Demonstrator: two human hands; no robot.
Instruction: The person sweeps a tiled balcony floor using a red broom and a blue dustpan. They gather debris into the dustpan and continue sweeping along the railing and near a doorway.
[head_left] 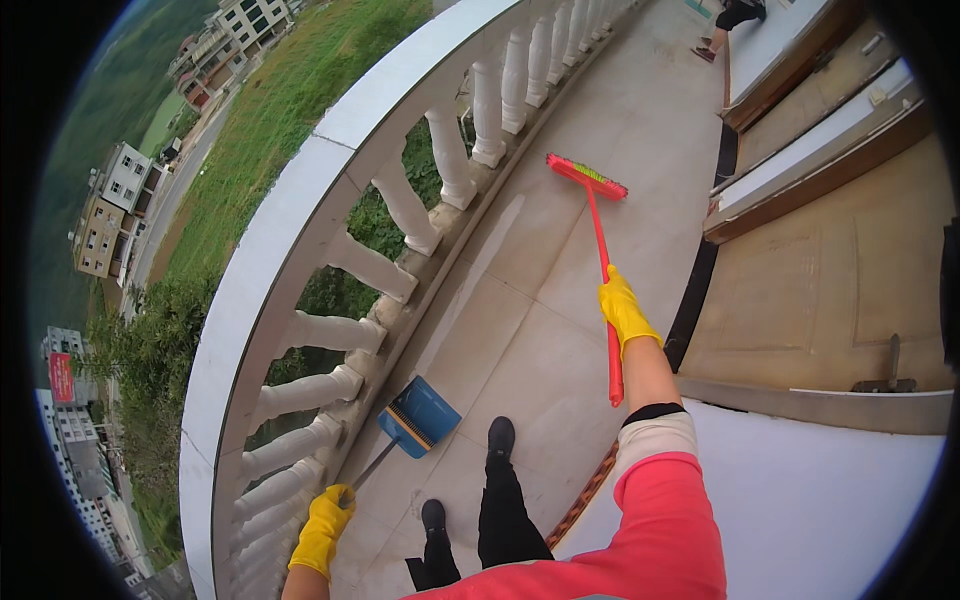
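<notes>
My right hand (625, 308), in a yellow rubber glove, is closed around the red handle of a broom (602, 235). The broom's head, red with yellow-green bristles or trim, rests on the floor ahead, and the handle's end sticks out below my hand. My left hand (325, 525), gloved the same way, grips the grey handle of a blue dustpan (432, 412). That dustpan sits low near the foot of the balustrade, left of my dark shoes. Whether it holds any dirt is too small to tell.
A white balustrade (275, 215) curves along the left, with greenery and buildings beyond. On the right stand a brown wooden door (830, 300) and a white wall (770, 500). Another person's leg (712, 42) shows far ahead. Pale tiles (500, 310) cover the floor.
</notes>
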